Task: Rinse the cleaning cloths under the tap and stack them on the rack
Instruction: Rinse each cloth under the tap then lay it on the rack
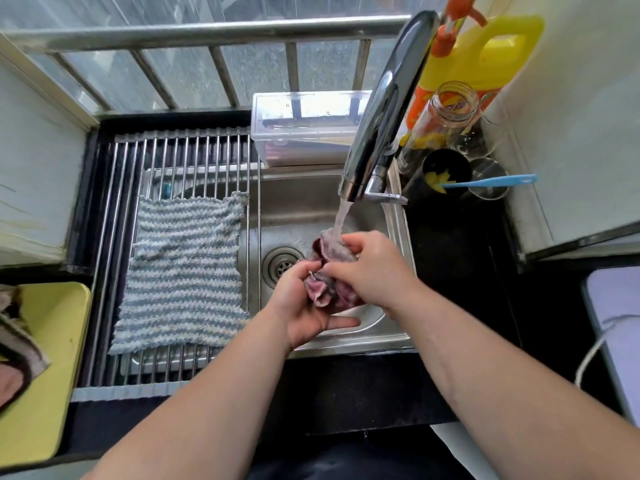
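Under the running tap, a crumpled pink cloth is bunched between both hands over the sink, with the water stream falling onto its upper end. The left hand cups the cloth from below, palm up, fingers curled round its lower folds while one finger lies straight out beneath it. The right hand comes over the top, its fingers and thumb pinching the wet upper part just where the water lands. Just to the left of the hands lies the round drain in the sink floor. Further left of the left hand, a blue-and-white striped cloth lies spread flat on the metal rod rack that spans that side of the sink. Beyond the rack, far to the left, a yellow tray carries more bunched cloths at its edge. Ahead of the hands, behind the sink, stands a clear plastic box. To the right of the right hand stretches the dark surface, and at its far end stand a yellow jug, a glass jar and a black cup with a blue-handled tool resting in it.
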